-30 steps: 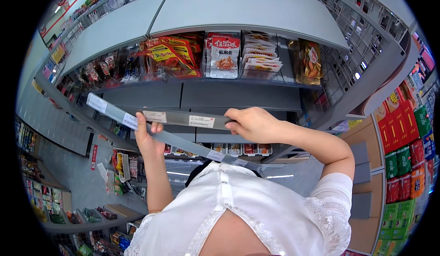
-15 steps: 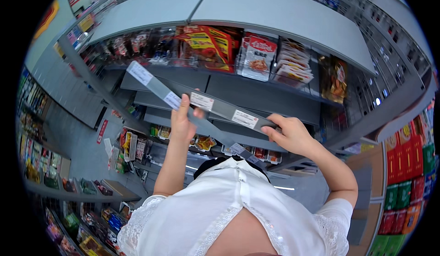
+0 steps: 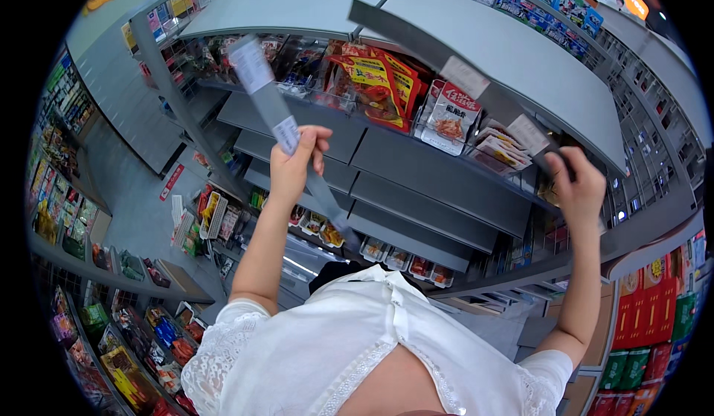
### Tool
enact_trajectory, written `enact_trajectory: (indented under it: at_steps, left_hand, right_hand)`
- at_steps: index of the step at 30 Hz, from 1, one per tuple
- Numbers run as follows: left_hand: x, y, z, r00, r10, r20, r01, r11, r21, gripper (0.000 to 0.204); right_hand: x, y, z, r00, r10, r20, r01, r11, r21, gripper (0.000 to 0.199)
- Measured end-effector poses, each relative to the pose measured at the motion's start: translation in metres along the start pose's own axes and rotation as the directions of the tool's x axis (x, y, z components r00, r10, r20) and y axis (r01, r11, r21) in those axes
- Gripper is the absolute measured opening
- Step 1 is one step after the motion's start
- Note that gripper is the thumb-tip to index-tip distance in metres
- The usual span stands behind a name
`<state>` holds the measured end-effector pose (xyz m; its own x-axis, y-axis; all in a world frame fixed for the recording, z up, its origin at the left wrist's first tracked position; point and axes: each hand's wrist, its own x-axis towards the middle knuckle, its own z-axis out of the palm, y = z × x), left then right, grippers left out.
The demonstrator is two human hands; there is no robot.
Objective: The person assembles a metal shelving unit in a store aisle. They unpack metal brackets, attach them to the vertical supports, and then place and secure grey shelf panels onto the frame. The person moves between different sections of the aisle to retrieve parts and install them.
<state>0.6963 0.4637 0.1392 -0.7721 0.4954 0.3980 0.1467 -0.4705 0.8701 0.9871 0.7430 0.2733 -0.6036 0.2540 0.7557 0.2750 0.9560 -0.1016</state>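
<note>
My left hand [image 3: 294, 164] is closed around a long grey label strip [image 3: 260, 88] with white tags on it; the strip slants from upper left, through my fist, down toward my chest. Far to the right, my raised right hand [image 3: 576, 185] grips the end of a second grey label strip [image 3: 431, 48]. That strip runs up and left across the front of the top shelf [image 3: 297, 3] and also carries white tags. Behind both strips stand red-and-yellow snack bags [image 3: 372, 81] and a white-and-red packet [image 3: 450, 118].
Grey shelf fronts [image 3: 416, 170] step down below the snacks, with small packets [image 3: 401, 260] on the lowest tier. Another stocked shelf unit [image 3: 111, 282] stands at the left, and red and green boxes [image 3: 647, 319] at the right. A wire rack [image 3: 654, 141] flanks the shelf.
My hands have moved apart. The right hand has swung out to the right and lifted its strip up along the top shelf, and the left hand's strip now stands steeper.
</note>
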Motion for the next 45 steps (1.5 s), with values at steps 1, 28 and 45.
enact_trajectory:
  at_steps: [1,28,45]
  left_hand:
    - [0.005,0.008,0.005,1.0,0.008,0.022,-0.01,0.994,0.107,0.03]
    - [0.176,0.041,0.024,0.85,0.42,0.318,-0.505,0.479,0.718,0.029]
    - [0.2,0.044,0.037,0.899,0.259,0.353,-0.436,0.465,0.771,0.017]
  right_hand:
    - [0.008,0.007,-0.004,1.0,-0.016,-0.02,0.015,1.0,-0.025,0.024]
    - [0.074,0.023,-0.009,0.938,-0.347,-0.007,0.321,0.873,-0.367,0.032]
    - [0.08,0.049,0.007,0.925,-0.379,-0.003,0.351,0.859,-0.374,0.029]
